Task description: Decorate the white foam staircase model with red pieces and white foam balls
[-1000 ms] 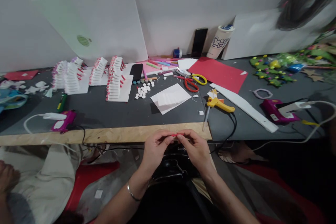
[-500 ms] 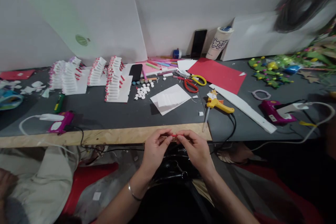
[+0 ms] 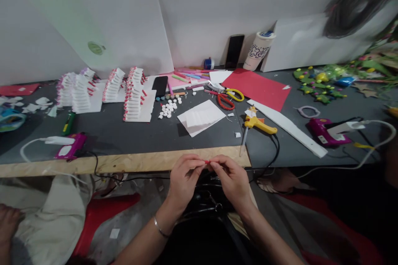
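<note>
Between the fingertips of both hands is a small, thin red piece (image 3: 207, 162), perhaps rolled paper; most of it is covered by the fingers. My left hand (image 3: 184, 179) pinches its left end, and a silver bangle is on that wrist. The other end is pinched by my right hand (image 3: 231, 177). Both hands are held close together at the table's wooden front edge (image 3: 137, 160). Just beyond them lies a white card (image 3: 199, 130) with folded white paper (image 3: 200, 116) on it.
Red-handled scissors (image 3: 225, 101), a yellow glue gun (image 3: 260, 124) and a red sheet (image 3: 264, 89) lie to the right. White discs (image 3: 168, 108) and cards with white-and-red rolls (image 3: 133, 103) are to the left. Purple power blocks (image 3: 71, 149) flank me; people sit on both sides.
My fingertips have drawn slightly closer together over the red piece, so less of it shows. The view has shifted a little; the things on the table stay where they were.
</note>
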A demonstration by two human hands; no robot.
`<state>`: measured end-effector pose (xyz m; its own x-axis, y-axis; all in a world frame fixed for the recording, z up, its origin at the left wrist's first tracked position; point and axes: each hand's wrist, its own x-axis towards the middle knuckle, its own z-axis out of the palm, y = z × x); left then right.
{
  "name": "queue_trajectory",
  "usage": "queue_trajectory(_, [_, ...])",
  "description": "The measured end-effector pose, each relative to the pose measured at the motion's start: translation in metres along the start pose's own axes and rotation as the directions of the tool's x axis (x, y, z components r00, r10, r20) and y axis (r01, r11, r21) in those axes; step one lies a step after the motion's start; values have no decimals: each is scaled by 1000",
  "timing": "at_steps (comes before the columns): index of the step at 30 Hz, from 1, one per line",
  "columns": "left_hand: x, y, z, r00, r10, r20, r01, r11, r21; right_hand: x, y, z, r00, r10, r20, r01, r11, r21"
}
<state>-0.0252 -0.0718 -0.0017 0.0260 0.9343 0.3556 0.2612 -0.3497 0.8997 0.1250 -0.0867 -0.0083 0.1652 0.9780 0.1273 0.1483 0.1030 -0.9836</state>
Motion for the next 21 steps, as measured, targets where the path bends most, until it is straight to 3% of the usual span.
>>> queue_trajectory(6, [-1,-5,1,989,126,83,-130,991,46,3,-5,1,974,224,34,-227,953,201])
queue_trajectory(10, [0,-2,0,978,128,163,-143,986,85,4,-7,0,964,263,48,-266,928,262])
queue_trajectory(13, [1,1,-2,978,78,191,-97,991,91,3,-3,-3,977,209,46,-214,946,242])
queue_trajectory(17, [4,2,-4,967,-79,241,71,997,39,5,2,-10,998,-13,69,0,985,175])
queue_trajectory(21, [6,2,-2,900,-285,329,337,935,-113,10,3,-17,977,-180,110,166,978,130])
